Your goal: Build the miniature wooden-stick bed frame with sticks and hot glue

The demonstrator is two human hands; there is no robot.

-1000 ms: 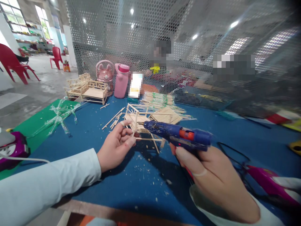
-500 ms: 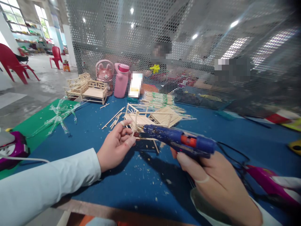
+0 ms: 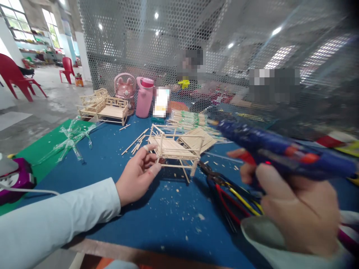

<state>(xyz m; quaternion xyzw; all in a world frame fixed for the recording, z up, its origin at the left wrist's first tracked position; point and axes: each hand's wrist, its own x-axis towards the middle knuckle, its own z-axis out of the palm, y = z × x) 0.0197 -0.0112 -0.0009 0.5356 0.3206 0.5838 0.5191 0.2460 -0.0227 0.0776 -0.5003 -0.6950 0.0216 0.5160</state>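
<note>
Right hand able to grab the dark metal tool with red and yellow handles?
Probably not: the right hand holds the blue pistol-shaped glue gun. Otherwise the dark tool, lying close by, looks reachable.

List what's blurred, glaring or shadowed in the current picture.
Head view: blurred blue plastic glue gun and right hand, probably from motion; head view: left hand and the pale wooden-stick frame it holds, fairly sharp; head view: white ceiling lights glaring behind grey perforated metal mesh; head view: shadow on blue tabletop under the frame.
</note>
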